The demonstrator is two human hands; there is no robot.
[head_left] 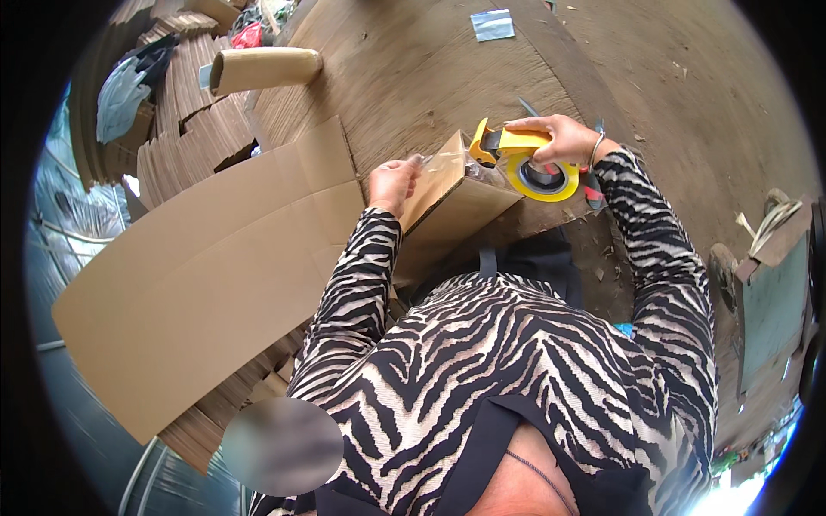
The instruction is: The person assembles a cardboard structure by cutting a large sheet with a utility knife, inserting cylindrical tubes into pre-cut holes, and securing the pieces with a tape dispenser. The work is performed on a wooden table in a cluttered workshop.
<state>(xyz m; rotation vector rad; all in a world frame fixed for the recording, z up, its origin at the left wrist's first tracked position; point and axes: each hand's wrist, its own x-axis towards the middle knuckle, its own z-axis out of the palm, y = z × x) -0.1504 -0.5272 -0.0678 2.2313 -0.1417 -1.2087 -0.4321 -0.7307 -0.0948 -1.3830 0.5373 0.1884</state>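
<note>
My right hand is wrapped round a yellow tape dispenser, which carries a large roll of tape with a yellow rim. The dispenser's head is at the far right corner of a brown cardboard box, with shiny clear material beside it. On the box's left side my left hand is closed, fingertips pinched near the box edge. Whether it holds a strip of clear tape or the cardboard itself, I cannot make out. The box stands tilted in front of my body; its underside is hidden.
A large flat cardboard sheet spreads to my left. Stacked flattened cartons stand beyond it, with a folded cardboard piece on the wooden table. A small clear packet lies at the far side. A red-handled tool is near my right wrist.
</note>
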